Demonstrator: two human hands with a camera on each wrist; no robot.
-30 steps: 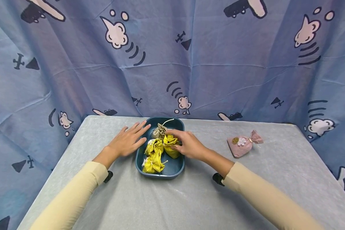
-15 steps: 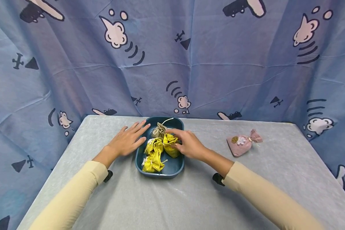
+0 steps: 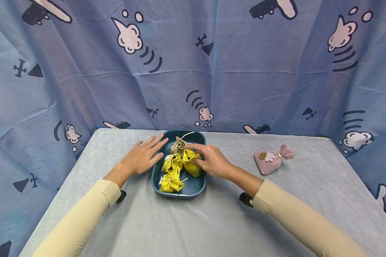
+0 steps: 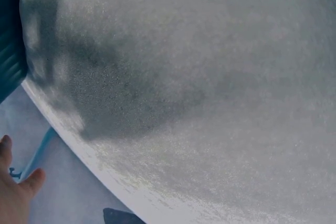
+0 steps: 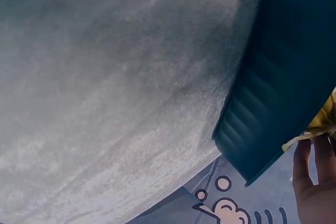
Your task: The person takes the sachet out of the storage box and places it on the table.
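A blue plastic bin [image 3: 193, 191] stands on the table with several small drawstring pouches in it. My right hand [image 3: 215, 162] reaches over its right side and holds the top of a yellow pouch [image 3: 191, 167] between thumb and fingers. In the right wrist view, fingers [image 5: 302, 169] meet the yellow cloth and its string. Two more yellow pouches, one nearer the back [image 3: 172, 163] and a front pouch [image 3: 171, 182], lie along the left side. Behind them sits a beige pouch [image 3: 178, 147]. My left hand [image 3: 141, 157], fingers spread, rests at the bin's left rim.
A pink pouch [image 3: 270, 160] with a flower lies on the grey-covered table [image 3: 167, 228], right of the bin. A blue patterned curtain [image 3: 180, 64] hangs behind and at both sides of the table.
My right thumb has shifted slightly right at the yellow pouch, and more of the pouch shows. The left hand and the other pouches have stayed in place.
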